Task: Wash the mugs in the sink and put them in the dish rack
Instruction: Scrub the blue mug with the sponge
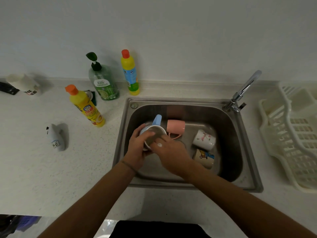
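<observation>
Mug in hand: blue mug point(149, 129) with a pale blue handle pointing up and away, its mouth tilted toward the camera, grey-brown inside; held above the left part of the sink point(247, 152).
Left hand point(137, 148): grip wrapped round the blue mug's outer wall, thumb on the rim.
Right hand point(169, 149): fingers reach into the mug's mouth; whether they curl or hold anything there cannot be told; a white dab of foam sits on the back of the hand.
Pink mug point(175, 127): lying on its side on the sink floor, just behind the blue mug, handle toward the camera.
White mug point(204, 139): on its side at the sink's right, printed with a pink floral drawing.
Beige mug point(204, 158): just in front of the white one, bearing a yellow cartoon figure on a blue band.
Dish rack point(291, 134): cream plastic, on the tabletop point(34, 169) right of the sink, beside the chrome tap point(243, 91).
Bottles: two yellow bottles with orange caps, one near point(85, 107) the sink and one against point(130, 73) the wall; labels in Chinese characters, too small to read. Green pump bottle point(103, 81) between them, with a lime picture on its label.
White object point(56, 137): on the tabletop at left, with a tag showing "6".
</observation>
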A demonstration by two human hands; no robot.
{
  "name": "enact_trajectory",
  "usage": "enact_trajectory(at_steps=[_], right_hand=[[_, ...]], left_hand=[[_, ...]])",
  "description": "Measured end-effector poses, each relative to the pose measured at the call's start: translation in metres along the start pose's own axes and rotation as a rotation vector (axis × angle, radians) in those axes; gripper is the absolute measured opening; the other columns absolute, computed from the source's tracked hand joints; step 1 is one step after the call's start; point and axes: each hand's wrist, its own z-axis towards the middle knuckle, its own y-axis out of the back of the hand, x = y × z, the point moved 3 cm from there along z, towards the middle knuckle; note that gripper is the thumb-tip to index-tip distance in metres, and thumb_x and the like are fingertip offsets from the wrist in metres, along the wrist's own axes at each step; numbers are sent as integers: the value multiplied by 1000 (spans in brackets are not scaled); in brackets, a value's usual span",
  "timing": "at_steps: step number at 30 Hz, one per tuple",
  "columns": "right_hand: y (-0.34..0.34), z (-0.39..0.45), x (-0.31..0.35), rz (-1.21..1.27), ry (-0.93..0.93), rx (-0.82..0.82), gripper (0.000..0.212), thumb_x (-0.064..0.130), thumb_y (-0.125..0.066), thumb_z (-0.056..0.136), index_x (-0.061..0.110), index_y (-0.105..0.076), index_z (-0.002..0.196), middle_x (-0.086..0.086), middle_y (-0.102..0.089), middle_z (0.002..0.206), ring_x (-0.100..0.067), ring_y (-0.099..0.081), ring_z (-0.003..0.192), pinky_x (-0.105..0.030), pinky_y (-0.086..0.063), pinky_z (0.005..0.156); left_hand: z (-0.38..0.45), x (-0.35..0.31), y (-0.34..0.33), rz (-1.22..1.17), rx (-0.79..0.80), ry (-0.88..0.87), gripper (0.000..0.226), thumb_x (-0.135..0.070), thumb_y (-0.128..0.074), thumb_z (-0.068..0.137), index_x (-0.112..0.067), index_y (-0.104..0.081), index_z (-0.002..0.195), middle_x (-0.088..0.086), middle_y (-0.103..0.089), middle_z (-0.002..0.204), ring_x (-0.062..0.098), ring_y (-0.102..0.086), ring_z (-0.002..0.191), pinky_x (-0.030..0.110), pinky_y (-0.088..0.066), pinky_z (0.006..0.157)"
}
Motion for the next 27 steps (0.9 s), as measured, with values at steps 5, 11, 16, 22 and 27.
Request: enact_trajectory(at_steps=[5,11,16,22,27], right_hand=[[-12,7,19,249,-211,-88,35,15,-56,100,11,-57,135,-10,-63,128,-22,-61,116,-40,-53,98],[-3,2,5,83,-113,0,41,14,-54,99,14,-53,140,-10,-60,135,-21,-60,117,-34,-55,92],[-9,5,11,153,-121,32,35,16,-56,99,17,-55,134,-7,-63,128,-22,-62,112,-39,-57,89],[2,9,5,122,-95,-12,32,15,-54,98,12,-59,130,-9,-69,119,-22,-67,106,-38,-58,89],[2,13,13,232,-285,-71,23,18,-52,101,12,-62,122,-5,-71,102,-16,-67,86,-38,-58,80]], left_hand=[[-3,-2,-11,40,-16,-20,59,-33,-79,79,-27,-58,134,13,-65,129,31,-65,113,33,-55,71],[3,-3,1,103,-2,43,53,-38,-79,81,-34,-59,130,10,-62,130,33,-62,116,39,-57,69],[-2,-7,-1,213,52,96,65,-44,-79,65,-28,-64,127,9,-66,127,31,-62,116,42,-57,77],[-4,-4,-10,112,64,74,65,-44,-78,72,-29,-61,133,11,-66,129,33,-65,117,42,-58,74],[-8,0,-14,20,-19,-18,80,-46,-84,67,-25,-56,139,12,-66,131,32,-68,113,40,-60,79]])
